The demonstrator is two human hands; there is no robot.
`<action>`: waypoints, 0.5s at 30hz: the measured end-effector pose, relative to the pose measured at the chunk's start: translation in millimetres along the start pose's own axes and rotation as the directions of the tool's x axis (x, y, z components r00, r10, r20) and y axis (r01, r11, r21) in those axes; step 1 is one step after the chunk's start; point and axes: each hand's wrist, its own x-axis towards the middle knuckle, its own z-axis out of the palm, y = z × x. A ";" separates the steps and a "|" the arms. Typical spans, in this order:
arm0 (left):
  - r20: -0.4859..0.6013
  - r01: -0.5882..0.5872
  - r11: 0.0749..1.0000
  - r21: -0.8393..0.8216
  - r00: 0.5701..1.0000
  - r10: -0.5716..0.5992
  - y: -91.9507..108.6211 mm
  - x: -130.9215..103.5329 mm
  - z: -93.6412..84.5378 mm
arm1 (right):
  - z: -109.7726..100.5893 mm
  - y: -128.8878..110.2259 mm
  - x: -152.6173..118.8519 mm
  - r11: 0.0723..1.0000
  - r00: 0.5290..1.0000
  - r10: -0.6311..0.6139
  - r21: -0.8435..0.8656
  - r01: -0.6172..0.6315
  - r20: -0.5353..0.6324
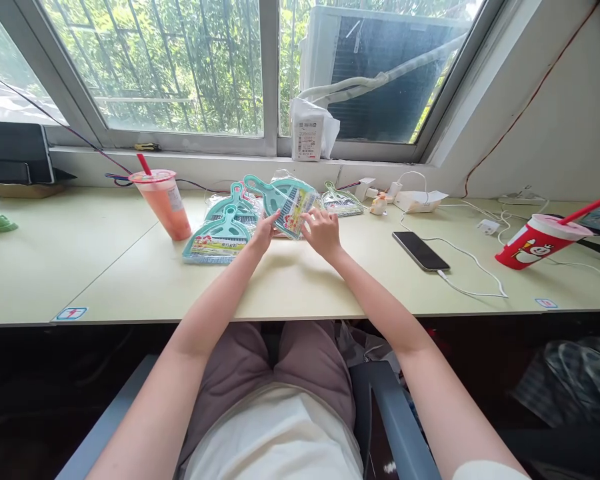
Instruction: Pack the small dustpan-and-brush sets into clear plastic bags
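A teal mini dustpan-and-brush set (280, 197) in clear plastic wrap is raised and tilted above the table, its handle pointing to the upper left. My left hand (265, 230) grips its lower left edge. Against its right side, at the yellow label, are the bent fingers of my right hand (323, 232). More wrapped teal sets (217, 241) lie in a pile just left of my hands. Behind my right hand lies a similar set with a green handle (341, 201).
On the pale table (300, 287) stand an orange drink cup (164, 205) at left and a tilted red cup (535, 243) at right. A phone (421, 251) with a white cable, a small figurine (379, 204) and an open white box (420, 200) are right of my hands.
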 end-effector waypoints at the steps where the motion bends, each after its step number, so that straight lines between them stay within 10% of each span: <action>1: -0.003 0.005 1.000 0.013 1.000 -0.005 -0.7 0.3 -0.2 | 0.0 3.4 0.2 1.000 1.000 0.020 -0.013 -0.020 0.006; 9: 0.013 -0.007 0.997 0.071 1.000 0.006 -3.3 -0.1 -3.5 | -1.1 13.8 -0.9 0.954 0.956 -0.286 -0.073 0.291 0.069; 15: -0.040 0.008 0.998 0.064 0.999 -0.005 -3.2 1.8 -3.4 | 7.1 24.7 1.2 0.962 0.963 -0.265 -0.047 0.268 0.049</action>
